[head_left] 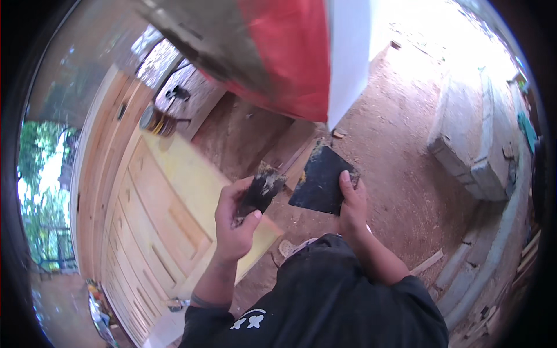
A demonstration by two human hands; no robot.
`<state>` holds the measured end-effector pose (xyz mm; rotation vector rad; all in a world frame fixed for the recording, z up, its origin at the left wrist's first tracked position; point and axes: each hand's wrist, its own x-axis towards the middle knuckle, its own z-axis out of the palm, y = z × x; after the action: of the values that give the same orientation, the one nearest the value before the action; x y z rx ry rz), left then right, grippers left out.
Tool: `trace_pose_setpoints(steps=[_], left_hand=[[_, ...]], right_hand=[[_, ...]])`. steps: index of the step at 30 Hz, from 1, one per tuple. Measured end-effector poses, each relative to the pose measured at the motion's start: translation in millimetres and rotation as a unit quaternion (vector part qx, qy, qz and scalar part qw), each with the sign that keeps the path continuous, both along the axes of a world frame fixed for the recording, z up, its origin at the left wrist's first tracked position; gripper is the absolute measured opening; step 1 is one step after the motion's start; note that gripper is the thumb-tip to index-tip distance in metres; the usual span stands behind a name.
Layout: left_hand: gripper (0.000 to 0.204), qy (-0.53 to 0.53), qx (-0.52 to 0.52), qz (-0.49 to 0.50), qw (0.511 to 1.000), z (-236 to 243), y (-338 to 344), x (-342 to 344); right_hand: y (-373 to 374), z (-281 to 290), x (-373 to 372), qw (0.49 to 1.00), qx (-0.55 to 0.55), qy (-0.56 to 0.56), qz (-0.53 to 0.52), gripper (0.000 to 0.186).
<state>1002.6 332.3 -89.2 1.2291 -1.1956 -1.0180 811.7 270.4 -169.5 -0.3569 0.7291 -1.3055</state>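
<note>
My left hand is closed round a small black flat piece, its thumb pressed on the near edge. Pale, crusty residue marks that piece's surface. In my right hand is a larger, roughly square black flat piece, gripped at its right edge with the thumb on top. Tan residue runs along its far left edge. Both pieces are held up in front of my body, close together with a narrow gap between them. Their exact kind does not show.
At the left stands panelled wooden furniture with a pale yellow top. A can sits at its far end. A red, grey and white sheet hangs overhead in front. Large concrete blocks rest on the dirt floor at right.
</note>
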Motion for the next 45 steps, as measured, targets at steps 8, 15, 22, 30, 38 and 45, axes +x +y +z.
trace_pose_setpoints(steps=[8,15,22,30,38,45], left_hand=[[0.052,-0.375,-0.048,-0.125,0.917,-28.5,-80.1,-85.0],[0.046,-0.295,-0.227,-0.080,0.925,-12.0,-102.0,-145.0],[0.051,-0.283,-0.166,-0.031,0.944,-6.1,-122.1,-152.9],[0.044,-0.143,-0.020,0.070,0.987,-34.0,-142.1,-97.2],[0.021,0.336,0.123,0.122,0.926,-52.8,-203.9,3.4],[0.027,0.055,0.088,0.052,0.993,-73.1,-236.7,113.3]], right_hand=[[-79.9,15.9,-105.2,0.999,-0.010,0.002,0.030,0.029],[-107.0,16.2,-126.8,1.000,0.017,-0.014,0.019,0.027],[-132.7,16.1,-147.1,0.998,-0.024,-0.018,0.050,0.029],[-170.4,5.3,-122.1,0.998,-0.009,0.023,0.065,0.028],[-226.2,0.1,-34.1,0.936,0.109,0.093,0.322,0.028],[-294.7,9.5,63.7,0.866,0.105,0.108,0.477,0.030]])
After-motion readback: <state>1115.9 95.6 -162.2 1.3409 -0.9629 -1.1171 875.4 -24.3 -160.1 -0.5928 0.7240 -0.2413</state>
